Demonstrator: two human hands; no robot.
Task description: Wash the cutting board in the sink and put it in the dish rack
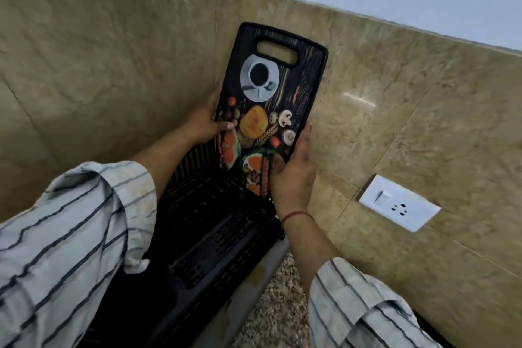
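A black cutting board point(271, 99) printed with a coffee cup, vegetables and mushrooms stands upright, handle slot at the top, against the beige tiled wall. Its lower end reaches down into a black slotted plastic dish rack point(209, 234). My left hand point(206, 118) grips the board's left edge, thumb on its front. My right hand point(292, 169) holds the board's lower right corner, fingers along the right edge. Both hands are closed on the board. The board's bottom edge is hidden behind my right hand and the rack's rim.
Beige marble-look tiles point(113, 70) cover the wall behind the rack. A white switch and socket plate point(399, 202) sits on the wall to the right. A speckled granite counter point(279, 308) shows in front of the rack. Striped shirt sleeves cover both forearms.
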